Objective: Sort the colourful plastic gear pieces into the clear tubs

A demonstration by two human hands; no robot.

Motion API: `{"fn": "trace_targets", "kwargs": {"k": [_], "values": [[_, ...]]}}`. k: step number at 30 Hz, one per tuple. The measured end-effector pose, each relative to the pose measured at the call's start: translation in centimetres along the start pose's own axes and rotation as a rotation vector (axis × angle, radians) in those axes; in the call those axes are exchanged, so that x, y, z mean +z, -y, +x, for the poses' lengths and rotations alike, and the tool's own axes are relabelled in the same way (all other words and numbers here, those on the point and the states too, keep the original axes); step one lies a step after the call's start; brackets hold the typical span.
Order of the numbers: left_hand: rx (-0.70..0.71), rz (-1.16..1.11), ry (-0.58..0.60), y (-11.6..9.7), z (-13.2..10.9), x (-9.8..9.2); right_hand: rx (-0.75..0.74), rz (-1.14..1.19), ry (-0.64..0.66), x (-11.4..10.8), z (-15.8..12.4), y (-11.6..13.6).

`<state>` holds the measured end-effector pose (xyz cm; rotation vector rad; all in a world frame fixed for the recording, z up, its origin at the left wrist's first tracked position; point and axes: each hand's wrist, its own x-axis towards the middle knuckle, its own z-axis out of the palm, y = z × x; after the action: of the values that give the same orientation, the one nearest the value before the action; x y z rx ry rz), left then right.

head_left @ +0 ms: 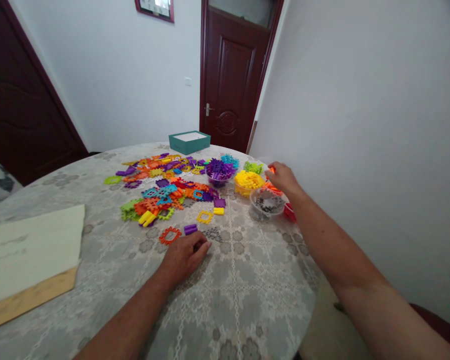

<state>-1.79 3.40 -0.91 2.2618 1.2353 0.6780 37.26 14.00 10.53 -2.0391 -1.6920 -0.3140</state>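
My left hand (185, 254) rests on the table with loosely curled fingers, thumb and index finger apart, and nothing visible in it. Just beyond its fingertips lie a purple tube-like connector piece (190, 229) and a grey toothed plastic piece (212, 233). An orange-red toothed frame piece (170, 235) is to its left. At the far right, my right hand (284, 178) is over the container of orange pieces (273, 188), fingers closed on an orange plastic piece (272, 170). The hand hides part of that container.
Bowls of yellow pieces (248, 181), grey pieces (269, 202) and purple pieces (219, 171) stand close together. A heap of mixed pieces (161, 195) spreads left of them. Behind is a green box (189, 143); a pale board (33, 250) lies at left.
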Motion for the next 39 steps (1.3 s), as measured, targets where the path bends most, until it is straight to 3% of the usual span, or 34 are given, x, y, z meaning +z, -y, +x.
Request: {"fn": "trace_targets", "kwargs": {"k": [5, 12, 15, 18, 22, 26, 32, 39], "values": [[0.002, -0.015, 0.014, -0.2, -0.2, -0.2, 0.087, -0.203, 0.18, 1.7, 0.7, -3.7], [0.019, -0.02, -0.009, 0.4, -0.3, 0.4, 0.11, -0.271, 0.217, 1.7, 0.6, -4.5], [0.025, -0.019, -0.007, 0.4, -0.3, 0.5, 0.093, -0.22, 0.067, 1.0, -0.3, -2.7], [0.024, -0.013, 0.002, 0.2, -0.3, 0.4, -0.102, -0.048, -0.015, 0.8, -2.7, 1.6], [0.014, -0.007, 0.002, 0.0, -0.4, 0.3, -0.43, 0.152, 0.286, 2.6, -7.3, 9.1], [0.022, -0.007, -0.002, 0.1, -0.5, 0.3, -0.473, 0.018, 0.446, 5.9, -10.7, 14.1], [0.03, -0.007, 0.0, 0.3, -0.4, 0.4, -0.402, -0.097, 0.488, 8.6, -11.6, 15.2], [0.034, -0.007, 0.0, 0.4, -0.3, 0.5, -0.336, 0.078, 0.379, 7.3, -10.5, 13.9]]}}
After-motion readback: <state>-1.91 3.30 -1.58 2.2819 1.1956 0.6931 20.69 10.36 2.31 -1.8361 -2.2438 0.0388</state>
